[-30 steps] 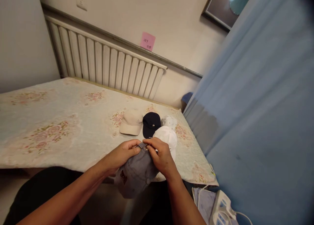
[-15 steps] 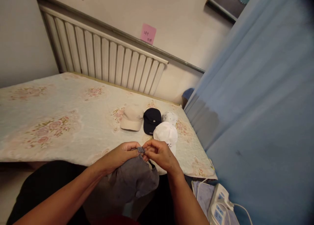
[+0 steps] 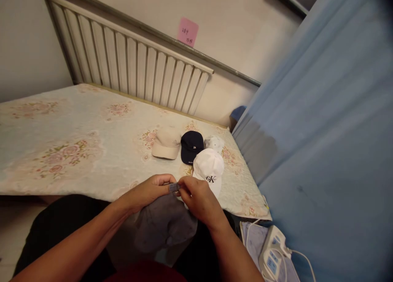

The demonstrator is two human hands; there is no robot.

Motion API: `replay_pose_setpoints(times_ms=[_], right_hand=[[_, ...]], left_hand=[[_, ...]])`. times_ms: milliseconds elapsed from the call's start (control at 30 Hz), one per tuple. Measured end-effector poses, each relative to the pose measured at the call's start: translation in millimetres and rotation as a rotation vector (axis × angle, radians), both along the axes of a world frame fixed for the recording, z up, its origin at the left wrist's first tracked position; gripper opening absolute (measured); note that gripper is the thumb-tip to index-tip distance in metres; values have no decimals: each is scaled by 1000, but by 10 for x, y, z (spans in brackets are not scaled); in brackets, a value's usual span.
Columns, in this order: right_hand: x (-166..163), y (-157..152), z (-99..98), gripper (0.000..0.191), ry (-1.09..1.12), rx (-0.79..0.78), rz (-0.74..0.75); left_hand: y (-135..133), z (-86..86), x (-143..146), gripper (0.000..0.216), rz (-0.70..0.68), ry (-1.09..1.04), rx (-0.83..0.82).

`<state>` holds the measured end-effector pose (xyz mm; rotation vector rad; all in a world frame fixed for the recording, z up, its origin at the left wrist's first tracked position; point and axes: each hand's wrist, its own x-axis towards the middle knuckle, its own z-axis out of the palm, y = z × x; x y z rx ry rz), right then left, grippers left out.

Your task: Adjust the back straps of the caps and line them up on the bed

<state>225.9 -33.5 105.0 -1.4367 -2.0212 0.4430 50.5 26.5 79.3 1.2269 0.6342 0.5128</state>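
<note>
A dark grey cap (image 3: 167, 222) hangs over my lap, its crown turned down and toward me. My left hand (image 3: 155, 190) pinches the cap's back strap (image 3: 174, 187) near its buckle. Close beside it, my right hand (image 3: 196, 196) grips the strap's other end between thumb and fingers. On the bed just beyond my hands lie a beige cap (image 3: 166, 143), a black cap (image 3: 192, 146), a white cap with black letters (image 3: 208, 165) and a small white patterned cap (image 3: 214, 143). My right hand overlaps the lettered cap's lower edge in view.
The bed (image 3: 101, 159) has a pale flowered cover. Behind it stand a radiator (image 3: 135, 60) and a wall with a pink note (image 3: 188, 32). A blue curtain (image 3: 322, 130) hangs at the right. A white power strip (image 3: 272, 253) with cables lies at the lower right.
My right hand has turned and closed in on the strap, covering more of it. The grey cap has shifted slightly left and down. The view has tilted down a little.
</note>
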Motion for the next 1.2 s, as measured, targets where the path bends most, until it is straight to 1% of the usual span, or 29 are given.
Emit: replay_pose_setpoints(times_ms=[67,167,267,433,500,567,633,700,800,867,933,967,1033,1100,1200], right_hand=[[-28,-21,-3,14,-92,37,-14],[-40,-32,-28,13,-128,42,-12],[-30,-23,-52,13,-66,17,18],[-18,13,-113,14,108,-85,40],[-14,30,-165,13,215,-147,39],[-13,51,-244,11,369,-228,34],[-20,77,-350,9,578,-319,28],[-39,109,-472,10,812,-371,22],[-67,146,-604,18,1055,-368,7],[-67,145,-599,17,1097,-313,-15],[-47,117,-515,15,1014,-225,-20],[-35,95,-456,18,922,-173,-9],[-16,44,-342,23,659,-65,18],[-14,-4,-270,23,398,42,11],[-34,-49,-253,22,138,130,-48]], left_hand=[[1,-9,-6,18,-4,-6,-14],[-6,-11,-16,19,-10,-7,-41],[-18,-6,-26,21,-7,-10,-74],[-29,-37,-46,22,-7,6,-78],[-35,-64,-52,21,-3,3,-79],[-45,-93,-53,19,-5,-15,-85],[-54,-117,-51,19,-11,-46,-100],[-59,-132,-49,21,-4,-98,-127],[-53,-125,-47,25,21,-147,-146],[-47,-104,-44,25,19,-108,-115],[-45,-81,-39,25,13,-54,-75],[-45,-71,-36,24,19,-42,-62],[-49,-61,-27,24,39,-38,-56],[-52,-66,-16,23,46,-34,-52],[-50,-101,-3,22,33,8,-8]])
